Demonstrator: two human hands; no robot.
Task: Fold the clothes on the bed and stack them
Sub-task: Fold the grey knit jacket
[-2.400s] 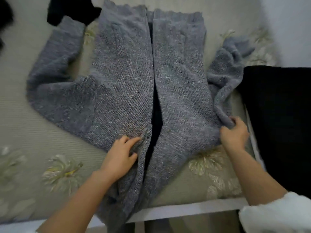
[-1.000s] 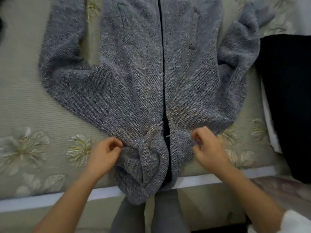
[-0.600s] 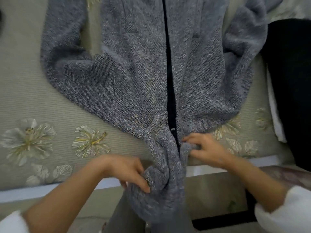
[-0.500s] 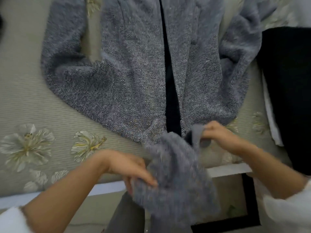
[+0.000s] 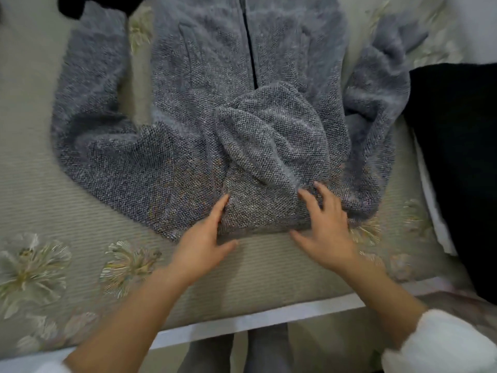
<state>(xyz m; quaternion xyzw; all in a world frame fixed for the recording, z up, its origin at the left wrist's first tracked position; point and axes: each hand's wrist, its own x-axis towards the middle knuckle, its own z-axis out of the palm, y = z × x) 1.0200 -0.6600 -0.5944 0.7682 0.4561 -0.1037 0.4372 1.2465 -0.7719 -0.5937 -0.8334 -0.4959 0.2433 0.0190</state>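
A bed point(image 5: 40, 205) with a pale green ribbed cover printed with cream flowers fills the view, its white edge point(image 5: 242, 323) nearest. A grey knitted cardigan point(image 5: 188, 117) lies spread across the middle, sleeves out to left and right, its near end folded up over itself. A black cloth point(image 5: 457, 157) lies along the right side. Another black piece point(image 5: 72, 4) sits at the far left.

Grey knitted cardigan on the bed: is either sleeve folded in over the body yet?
No, the grey knitted cardigan has the sleeve on the left and the sleeve on the right lying out beside its body.
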